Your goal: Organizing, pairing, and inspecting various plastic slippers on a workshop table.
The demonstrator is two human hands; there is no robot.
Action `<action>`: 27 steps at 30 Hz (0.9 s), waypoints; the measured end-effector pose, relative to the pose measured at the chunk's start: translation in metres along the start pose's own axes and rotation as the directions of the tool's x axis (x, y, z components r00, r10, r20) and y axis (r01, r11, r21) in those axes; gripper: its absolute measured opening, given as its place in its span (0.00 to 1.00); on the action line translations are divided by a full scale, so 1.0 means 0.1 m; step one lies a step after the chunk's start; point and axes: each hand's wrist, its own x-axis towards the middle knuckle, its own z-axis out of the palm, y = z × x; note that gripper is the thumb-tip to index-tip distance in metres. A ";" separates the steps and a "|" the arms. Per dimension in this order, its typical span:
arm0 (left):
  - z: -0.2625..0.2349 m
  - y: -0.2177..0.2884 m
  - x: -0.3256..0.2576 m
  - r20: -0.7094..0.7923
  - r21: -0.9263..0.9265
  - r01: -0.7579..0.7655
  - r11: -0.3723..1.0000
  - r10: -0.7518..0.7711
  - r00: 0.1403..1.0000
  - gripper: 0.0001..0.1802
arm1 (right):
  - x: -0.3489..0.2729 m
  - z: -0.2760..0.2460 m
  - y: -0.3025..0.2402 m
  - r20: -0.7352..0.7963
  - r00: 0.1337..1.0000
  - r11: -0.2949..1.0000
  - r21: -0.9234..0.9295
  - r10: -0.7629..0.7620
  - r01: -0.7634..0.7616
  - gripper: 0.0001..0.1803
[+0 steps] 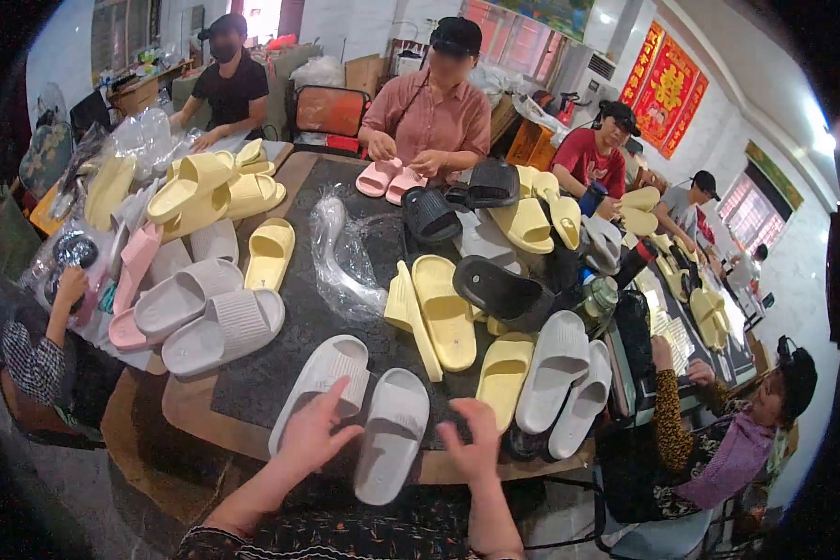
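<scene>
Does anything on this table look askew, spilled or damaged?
One yellow slipper is tipped onto its side beside a flatter yellow one, so the two look mismatched in pose. To their left lies crumpled clear plastic, like loose wrapping. No spill or damage is evident.

Pale grey slippers [390, 443] share a dark table [243, 397], bordered in brown, with yellow slippers [448, 327], black slippers [502, 291] and pink slippers [377, 178]. Workers' clothing includes a dusty-pink shirt [439, 121], a red T-shirt [583, 166], a black-and-white checked sleeve [30, 355], a tan-and-black leopard-print sleeve [670, 425] and a black garment [355, 534] flecked with white. A red poster [667, 84] patterned in gold brightens the white wall [719, 145].
</scene>
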 end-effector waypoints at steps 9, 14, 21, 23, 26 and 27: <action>-0.43 -0.38 0.49 -0.332 0.325 -0.337 0.884 0.440 0.834 0.22 | 0.17 0.74 -0.10 0.341 0.925 0.978 -0.058 -0.167 0.198 0.28; -0.13 -0.46 0.43 -0.206 0.296 -0.253 0.921 0.320 0.925 0.20 | 0.29 0.71 0.08 0.430 0.886 0.978 -0.026 -0.176 0.207 0.25; -0.06 -0.44 0.44 -0.213 0.234 -0.329 0.915 0.378 0.901 0.17 | 0.48 0.68 -0.07 0.516 0.838 0.982 0.042 -0.178 0.182 0.25; 0.00 -0.46 0.66 -0.189 0.181 -0.283 0.942 0.316 0.930 0.16 | 0.51 0.88 -0.05 0.399 0.908 0.989 -0.019 -0.129 0.148 0.25; 0.06 -0.31 0.86 -0.097 0.253 -0.174 0.952 0.204 0.974 0.13 | 0.53 1.11 -0.05 0.285 0.958 0.991 -0.137 0.030 0.010 0.23; 0.12 -0.33 0.94 -0.009 0.326 -0.122 0.938 0.132 0.991 0.12 | 0.54 1.19 0.01 0.279 0.960 0.980 -0.195 0.010 0.047 0.20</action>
